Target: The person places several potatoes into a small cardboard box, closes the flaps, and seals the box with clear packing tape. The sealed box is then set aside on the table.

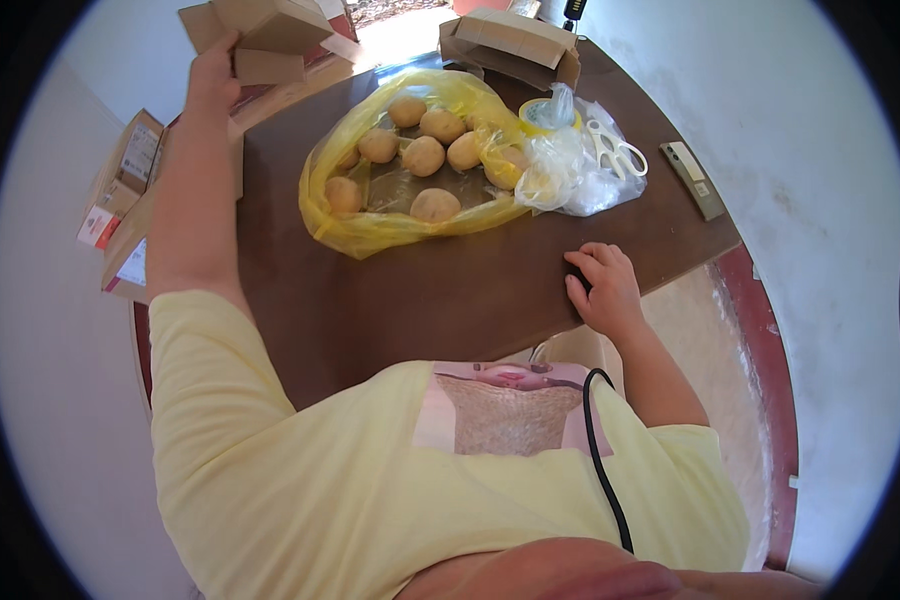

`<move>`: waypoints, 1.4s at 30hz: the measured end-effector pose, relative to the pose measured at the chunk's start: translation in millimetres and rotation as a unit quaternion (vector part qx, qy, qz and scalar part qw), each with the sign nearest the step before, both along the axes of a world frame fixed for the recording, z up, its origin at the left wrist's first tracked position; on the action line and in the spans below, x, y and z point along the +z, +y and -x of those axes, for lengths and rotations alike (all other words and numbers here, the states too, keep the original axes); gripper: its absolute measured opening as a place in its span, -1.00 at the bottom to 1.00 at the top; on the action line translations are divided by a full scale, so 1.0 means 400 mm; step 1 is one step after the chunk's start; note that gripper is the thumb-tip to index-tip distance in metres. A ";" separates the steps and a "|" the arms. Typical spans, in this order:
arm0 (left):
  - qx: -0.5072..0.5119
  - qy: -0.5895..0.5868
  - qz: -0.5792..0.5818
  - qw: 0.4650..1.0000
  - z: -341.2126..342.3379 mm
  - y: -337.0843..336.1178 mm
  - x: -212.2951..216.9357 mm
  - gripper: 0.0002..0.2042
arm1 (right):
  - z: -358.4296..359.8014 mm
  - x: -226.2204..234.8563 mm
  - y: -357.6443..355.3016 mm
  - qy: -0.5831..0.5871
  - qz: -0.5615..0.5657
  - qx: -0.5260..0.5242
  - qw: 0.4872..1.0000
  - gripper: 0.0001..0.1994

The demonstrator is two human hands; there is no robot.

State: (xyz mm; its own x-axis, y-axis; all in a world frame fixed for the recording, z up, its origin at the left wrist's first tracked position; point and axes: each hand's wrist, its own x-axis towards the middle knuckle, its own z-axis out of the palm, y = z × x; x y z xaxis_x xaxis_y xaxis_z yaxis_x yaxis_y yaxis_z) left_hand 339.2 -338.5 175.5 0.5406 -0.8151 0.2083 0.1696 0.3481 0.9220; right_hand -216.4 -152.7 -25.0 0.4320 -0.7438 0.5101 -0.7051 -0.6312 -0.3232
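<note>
My left arm stretches to the far left, where my left hand [217,72] grips the edge of an open cardboard box [275,25]. The fingers are partly hidden by the cardboard. At the table's right front edge rests my right hand [607,290], fingers loosely curved and thumb apart, with nothing visible in it. Between my hands, an open yellow plastic bag [330,225] is spread on the brown table [400,310]. Several potatoes [435,205] lie inside it, one potato [407,111] toward the back. Nearest my right hand is clear plastic wrapping [570,175] beside the bag.
White-handled scissors [615,150] lie on the clear wrapping, close to a roll of yellow tape [540,117]. A phone [692,180] lies near the right edge. Another open cardboard box [510,50] stands at the back. Cardboard boxes [130,180] are stacked left of the table.
</note>
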 end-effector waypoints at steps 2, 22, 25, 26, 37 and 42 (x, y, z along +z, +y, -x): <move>-0.071 0.006 0.071 0.995 -0.165 0.102 -0.002 -0.69 | -0.006 -0.010 -0.007 -0.003 -0.002 0.014 1.000 -0.74; 0.388 -0.352 -0.041 0.851 0.087 1.390 0.152 -0.46 | 0.026 -0.062 -0.006 -0.001 0.080 0.043 0.996 -0.78; 0.357 -0.412 -0.230 0.806 0.337 1.161 -0.009 -0.45 | 0.036 -0.054 0.003 0.017 0.076 0.025 0.997 -0.78; 0.295 -0.460 -0.304 0.781 0.458 1.095 -0.059 -0.44 | 0.043 -0.055 0.002 0.021 0.073 0.019 0.997 -0.77; -0.106 -0.678 -0.301 0.662 0.796 0.779 -0.272 -0.47 | 0.043 -0.040 -0.014 -0.083 -0.119 0.070 0.987 -0.73; -0.124 -0.722 -0.046 0.679 0.654 0.841 -0.258 -0.44 | -0.029 0.053 0.060 -0.189 -0.207 0.186 0.942 -0.73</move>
